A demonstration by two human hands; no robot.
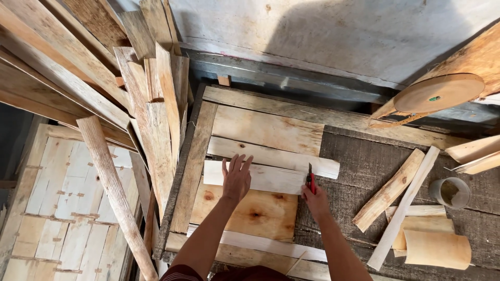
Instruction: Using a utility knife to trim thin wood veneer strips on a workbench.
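Right grip [314, 195] around knife [310, 179], on strip [260, 177].

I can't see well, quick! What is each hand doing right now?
Left hand: open, fingers spread, pressing flat on the pale wood strip.
Right hand: closed around a red-handled cutter, blade at the strip's end.

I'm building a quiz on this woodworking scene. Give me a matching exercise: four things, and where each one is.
Things:
1. left hand
2. right hand
3. grey cup
4. round wooden disc

Places:
A. far right of the bench
B. flat on the pale plank
C. upper right, by the wall
D. holding a red-handled knife at the plank's end

Pairs: 1-B, 2-D, 3-A, 4-C
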